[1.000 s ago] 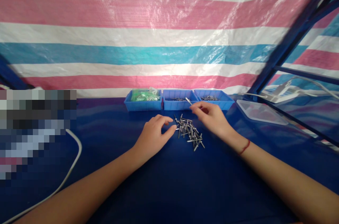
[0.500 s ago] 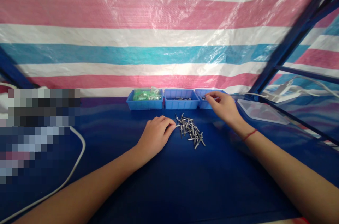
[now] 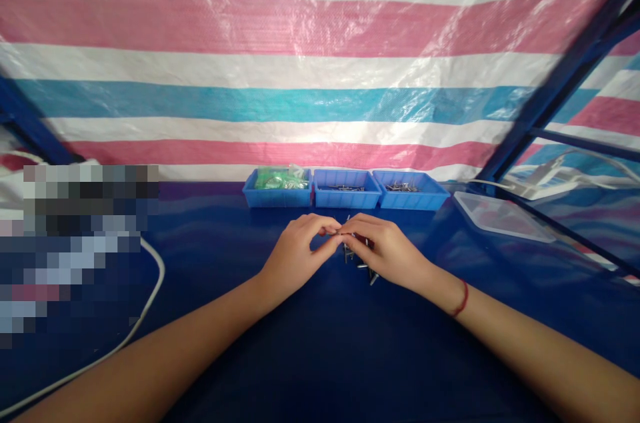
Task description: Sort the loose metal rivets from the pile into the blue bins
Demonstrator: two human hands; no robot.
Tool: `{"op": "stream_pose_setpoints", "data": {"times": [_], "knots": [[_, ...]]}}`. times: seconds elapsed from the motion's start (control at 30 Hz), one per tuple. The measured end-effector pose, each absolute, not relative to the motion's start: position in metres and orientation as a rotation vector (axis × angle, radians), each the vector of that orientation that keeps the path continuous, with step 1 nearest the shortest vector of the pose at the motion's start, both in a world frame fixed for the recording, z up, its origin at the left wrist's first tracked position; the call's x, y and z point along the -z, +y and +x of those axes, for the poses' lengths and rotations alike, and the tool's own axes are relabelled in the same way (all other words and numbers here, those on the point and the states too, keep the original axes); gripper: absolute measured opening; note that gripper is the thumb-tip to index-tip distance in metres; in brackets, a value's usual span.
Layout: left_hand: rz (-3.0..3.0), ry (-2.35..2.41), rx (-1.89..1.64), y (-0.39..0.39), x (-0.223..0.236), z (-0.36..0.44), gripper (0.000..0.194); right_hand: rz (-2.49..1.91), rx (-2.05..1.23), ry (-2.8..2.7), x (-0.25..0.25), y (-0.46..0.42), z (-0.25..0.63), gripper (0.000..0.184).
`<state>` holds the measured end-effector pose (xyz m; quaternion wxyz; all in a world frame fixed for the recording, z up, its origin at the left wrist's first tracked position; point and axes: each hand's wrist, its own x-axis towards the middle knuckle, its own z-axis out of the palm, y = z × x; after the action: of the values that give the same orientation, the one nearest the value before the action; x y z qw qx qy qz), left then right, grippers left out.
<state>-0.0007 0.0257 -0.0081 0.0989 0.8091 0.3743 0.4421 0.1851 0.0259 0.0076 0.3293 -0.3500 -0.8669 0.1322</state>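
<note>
My left hand (image 3: pixel 295 253) and my right hand (image 3: pixel 387 248) meet fingertip to fingertip over a small pile of metal rivets (image 3: pixel 361 262) on the blue table. Both hands pinch at the same spot, around a thin rivet between them; which hand grips it I cannot make out. My right hand covers most of the pile. A red string circles my right wrist. Behind the hands stand three blue trays: the left tray (image 3: pixel 278 196) with green bagged parts, the middle tray (image 3: pixel 346 196) and the right tray (image 3: pixel 410 197) with metal pieces.
A clear plastic lid (image 3: pixel 500 216) lies at the right. A white cable (image 3: pixel 150 283) curves over the table at the left, beside a blurred-out area. A striped tarp hangs behind, and a dark blue frame post (image 3: pixel 550 96) slants at the right.
My right hand went from above the pile to the right tray, then came back to the pile and met my left hand. My left hand lifted slightly into a pinch.
</note>
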Motion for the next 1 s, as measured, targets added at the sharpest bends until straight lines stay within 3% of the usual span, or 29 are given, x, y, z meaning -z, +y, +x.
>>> {"op": "stream_pose_setpoints", "data": {"times": [0.67,1.0], "knots": [[2.261,1.121,-1.296,0.023,0.001,-0.003,0.008,-0.977,-0.449,-2.105,-0.007,0.024,0.179,0.012],[2.244,1.131,-1.274,0.024,0.001,-0.002,0.007,-0.846,-0.265,-2.061,-0.019,0.018,0.183,0.011]]}}
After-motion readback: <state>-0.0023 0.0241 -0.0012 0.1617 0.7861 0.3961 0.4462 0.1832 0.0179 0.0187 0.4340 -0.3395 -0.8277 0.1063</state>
